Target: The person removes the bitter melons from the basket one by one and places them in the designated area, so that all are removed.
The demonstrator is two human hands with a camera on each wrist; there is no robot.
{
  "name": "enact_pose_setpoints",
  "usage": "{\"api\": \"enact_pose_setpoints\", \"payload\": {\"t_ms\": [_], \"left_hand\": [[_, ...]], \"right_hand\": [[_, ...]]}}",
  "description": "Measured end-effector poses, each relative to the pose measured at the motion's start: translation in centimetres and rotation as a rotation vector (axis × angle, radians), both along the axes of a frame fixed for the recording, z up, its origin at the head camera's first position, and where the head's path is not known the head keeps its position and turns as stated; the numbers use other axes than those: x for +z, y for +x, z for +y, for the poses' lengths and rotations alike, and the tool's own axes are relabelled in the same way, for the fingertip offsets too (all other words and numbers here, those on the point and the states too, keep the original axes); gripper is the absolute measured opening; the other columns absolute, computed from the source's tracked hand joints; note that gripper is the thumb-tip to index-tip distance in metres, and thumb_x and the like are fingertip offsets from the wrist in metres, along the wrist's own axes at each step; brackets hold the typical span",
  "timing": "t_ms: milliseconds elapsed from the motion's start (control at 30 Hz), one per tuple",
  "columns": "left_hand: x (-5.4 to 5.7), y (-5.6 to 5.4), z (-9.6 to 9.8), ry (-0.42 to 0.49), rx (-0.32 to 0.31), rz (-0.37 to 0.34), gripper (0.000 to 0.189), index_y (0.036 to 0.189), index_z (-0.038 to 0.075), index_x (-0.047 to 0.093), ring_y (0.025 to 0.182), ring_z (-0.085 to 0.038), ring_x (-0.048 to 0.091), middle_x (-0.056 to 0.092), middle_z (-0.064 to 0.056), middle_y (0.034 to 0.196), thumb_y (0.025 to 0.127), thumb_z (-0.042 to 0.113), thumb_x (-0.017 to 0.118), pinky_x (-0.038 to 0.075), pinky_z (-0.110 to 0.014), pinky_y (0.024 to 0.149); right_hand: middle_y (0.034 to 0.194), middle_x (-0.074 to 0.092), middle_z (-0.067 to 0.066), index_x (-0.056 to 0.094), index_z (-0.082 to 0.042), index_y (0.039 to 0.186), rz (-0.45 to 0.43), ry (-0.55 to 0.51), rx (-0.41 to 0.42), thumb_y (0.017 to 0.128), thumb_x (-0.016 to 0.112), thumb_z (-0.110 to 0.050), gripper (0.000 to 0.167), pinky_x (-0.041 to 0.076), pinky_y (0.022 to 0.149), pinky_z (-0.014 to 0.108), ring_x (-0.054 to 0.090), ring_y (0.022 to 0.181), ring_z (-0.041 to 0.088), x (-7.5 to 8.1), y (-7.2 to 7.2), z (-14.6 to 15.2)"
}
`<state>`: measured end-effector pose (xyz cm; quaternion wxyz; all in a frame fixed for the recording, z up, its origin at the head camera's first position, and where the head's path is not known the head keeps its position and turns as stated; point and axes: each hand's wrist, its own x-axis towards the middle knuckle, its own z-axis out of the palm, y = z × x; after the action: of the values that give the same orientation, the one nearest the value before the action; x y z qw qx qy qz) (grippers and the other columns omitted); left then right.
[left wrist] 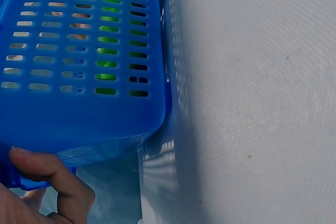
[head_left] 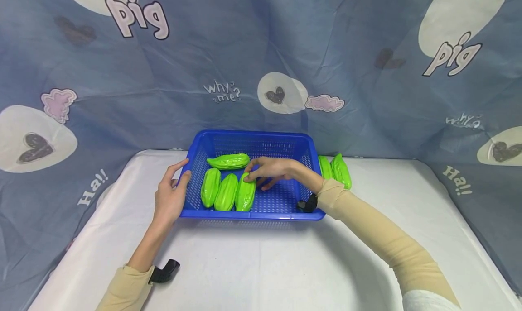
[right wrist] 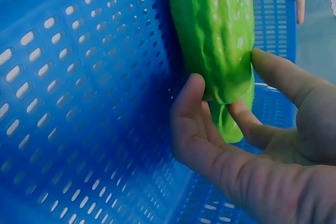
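Observation:
A blue perforated plastic basket [head_left: 253, 215] stands at the far side of the table with several bright green bitter melons in its left half. My left hand [head_left: 170, 197] grips the basket's left rim, thumb on the near side of the wall in the left wrist view. Inside the basket, my right hand [head_left: 274, 168] holds the end of the rightmost bitter melon [right wrist: 215, 35] between thumb and fingers. Beside that one lie two more, a middle bitter melon [head_left: 226, 193] and a left bitter melon [head_left: 210, 187]. Another bitter melon [head_left: 228, 161] lies crosswise behind them.
Two more bitter melons [head_left: 341, 171] lie on the table just outside the basket's right wall. White cloth [head_left: 228, 265] covers the table. A blue-grey printed curtain [head_left: 244, 39] hangs behind and along both sides. Black wrist cameras [head_left: 165, 271] sit on both wrists.

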<state>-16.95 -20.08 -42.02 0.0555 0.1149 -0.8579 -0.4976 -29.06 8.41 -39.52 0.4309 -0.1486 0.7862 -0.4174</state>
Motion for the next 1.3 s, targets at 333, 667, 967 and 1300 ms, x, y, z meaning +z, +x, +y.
{"api": "enact_pose_setpoints", "payload": {"t_ms": [333,667,967,1300], "left_hand": [[0.2,0.0,0.1,0.005,0.015,-0.007,0.052,0.164,0.038,0.045,0.097,-0.021,0.067,0.072,-0.024,0.127,0.114,0.051,0.043,0.048,-0.031,0.076],[0.2,0.0,0.2,0.011,0.013,-0.006,0.052,0.164,0.039,0.044,0.096,-0.020,0.065,0.072,-0.023,0.125,0.114,0.051,0.043,0.048,-0.032,0.076],[0.1,-0.1,0.2,0.006,0.018,-0.009,0.052,0.163,0.038,0.045,0.097,-0.020,0.066,0.072,-0.023,0.127,0.113,0.052,0.044,0.047,-0.032,0.077],[0.0,0.0,0.2,0.003,0.018,-0.006,0.052,0.163,0.038,0.045,0.092,-0.016,0.065,0.073,-0.024,0.126,0.113,0.051,0.044,0.049,-0.029,0.073]], "right_hand": [[0.137,0.063,0.010,0.050,-0.012,0.151,0.017,-0.011,0.019,0.106,0.070,-0.027,0.052,0.060,0.103,0.048,0.067,0.121,0.028,0.3,0.0,0.1],[0.149,0.062,0.016,0.043,-0.014,0.162,0.000,-0.056,0.060,0.106,0.070,-0.023,0.063,0.054,0.113,0.051,0.061,0.136,0.032,0.4,-0.1,0.3],[0.154,0.056,0.016,0.042,-0.018,0.162,-0.004,-0.105,0.010,0.105,0.071,-0.023,0.064,0.056,0.109,0.055,0.059,0.137,0.034,0.5,0.0,0.6],[0.152,0.057,0.016,0.039,-0.013,0.160,-0.024,-0.166,-0.076,0.105,0.070,-0.024,0.064,0.054,0.113,0.057,0.059,0.141,0.039,1.3,0.0,1.0]]}}
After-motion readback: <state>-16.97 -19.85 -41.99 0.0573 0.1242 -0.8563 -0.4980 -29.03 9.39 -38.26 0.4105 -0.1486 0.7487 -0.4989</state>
